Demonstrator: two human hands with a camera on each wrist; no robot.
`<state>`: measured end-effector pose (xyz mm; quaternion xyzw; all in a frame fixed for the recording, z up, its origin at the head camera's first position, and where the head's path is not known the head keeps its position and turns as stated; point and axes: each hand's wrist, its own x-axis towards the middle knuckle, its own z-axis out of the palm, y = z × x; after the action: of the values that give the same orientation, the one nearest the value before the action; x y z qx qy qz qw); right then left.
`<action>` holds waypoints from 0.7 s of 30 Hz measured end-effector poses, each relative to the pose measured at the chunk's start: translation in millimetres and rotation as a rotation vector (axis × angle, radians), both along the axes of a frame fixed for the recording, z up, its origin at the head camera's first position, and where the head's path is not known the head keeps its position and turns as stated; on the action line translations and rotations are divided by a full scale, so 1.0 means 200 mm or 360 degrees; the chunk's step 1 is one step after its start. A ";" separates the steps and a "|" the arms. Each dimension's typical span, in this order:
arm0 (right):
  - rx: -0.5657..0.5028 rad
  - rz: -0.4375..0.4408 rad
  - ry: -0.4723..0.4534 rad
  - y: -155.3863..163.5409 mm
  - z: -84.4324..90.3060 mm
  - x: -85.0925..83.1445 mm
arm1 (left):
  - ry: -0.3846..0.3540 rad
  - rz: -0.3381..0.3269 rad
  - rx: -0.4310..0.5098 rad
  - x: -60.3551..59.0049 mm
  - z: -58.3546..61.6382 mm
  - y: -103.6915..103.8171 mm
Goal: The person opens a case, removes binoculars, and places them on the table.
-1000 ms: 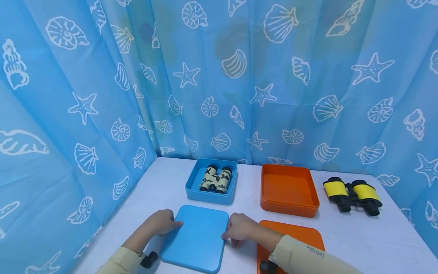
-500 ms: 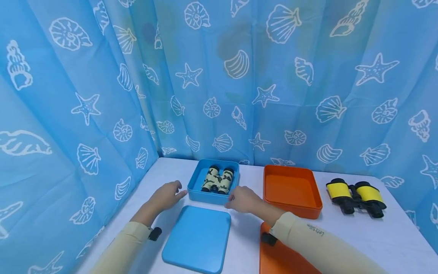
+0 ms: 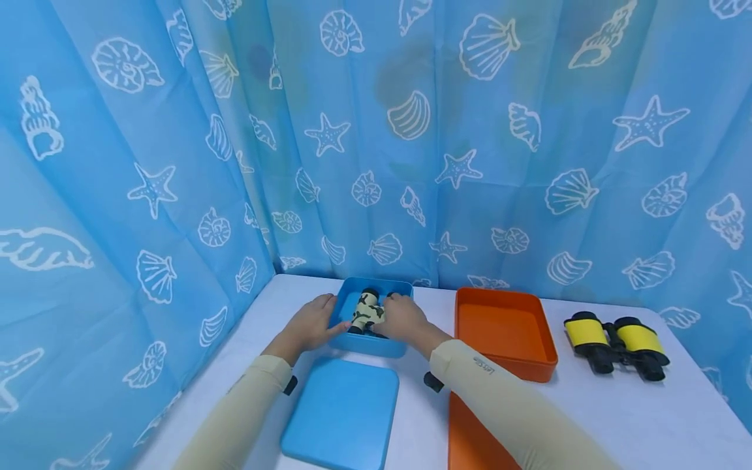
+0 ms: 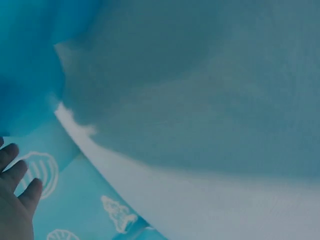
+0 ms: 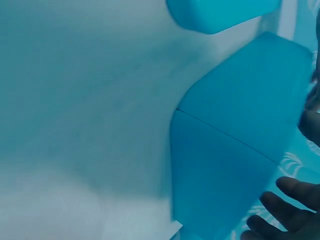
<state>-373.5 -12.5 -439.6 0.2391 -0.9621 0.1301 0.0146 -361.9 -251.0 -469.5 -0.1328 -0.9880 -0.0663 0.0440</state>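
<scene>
A blue box (image 3: 376, 346) stands near the curtain, with camouflage-patterned binoculars (image 3: 365, 310) lying in it. My left hand (image 3: 311, 323) lies along the box's left side, its thumb reaching over the front left corner. In the left wrist view the fingers (image 4: 15, 172) are spread. Over the right barrel of the binoculars is my right hand (image 3: 404, 318), which hides that barrel. Spread fingers (image 5: 282, 207) show by the box wall (image 5: 225, 160) in the right wrist view. A flat blue lid (image 3: 341, 414) lies on the table in front of the box.
An orange box (image 3: 499, 326) with nothing in it stands to the right, and an orange lid (image 3: 476, 434) lies in front, partly under my right sleeve. Yellow and black binoculars (image 3: 615, 344) lie at the far right. A blue shell-patterned curtain (image 3: 376, 143) closes off the back and left.
Both hands have left the sides of the blue lid and moved forward to the blue box, the left to its side, the right over the camouflage binoculars. The lid stays on the table.
</scene>
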 end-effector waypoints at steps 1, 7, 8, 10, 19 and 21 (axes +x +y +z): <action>0.0031 -0.0002 0.0006 -0.01 -0.02 -0.01 | -0.0013 -0.0003 -0.0030 -0.01 -0.01 0.00; 0.0156 0.0006 0.0042 -0.06 -0.05 -0.07 | -0.0002 -0.0040 -0.0127 -0.03 -0.05 -0.01; 0.0166 0.0012 0.0047 -0.06 -0.05 -0.07 | 0.0002 -0.0050 -0.0131 -0.03 -0.05 -0.01; 0.0195 0.0010 0.0035 -0.07 -0.06 -0.09 | -0.0007 -0.0062 -0.0146 -0.03 -0.04 -0.02; 0.0204 -0.0042 -0.0105 -0.14 -0.08 -0.11 | -0.0053 -0.0024 -0.0143 -0.04 -0.05 -0.02; 0.0170 -0.0061 -0.0121 -0.15 -0.09 -0.10 | -0.0058 -0.0013 -0.0137 -0.04 -0.06 -0.02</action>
<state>-394.3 -43.2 -458.6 0.2159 -0.9720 0.0872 -0.0322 -368.9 -254.6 -481.0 -0.1375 -0.9900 -0.0264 0.0199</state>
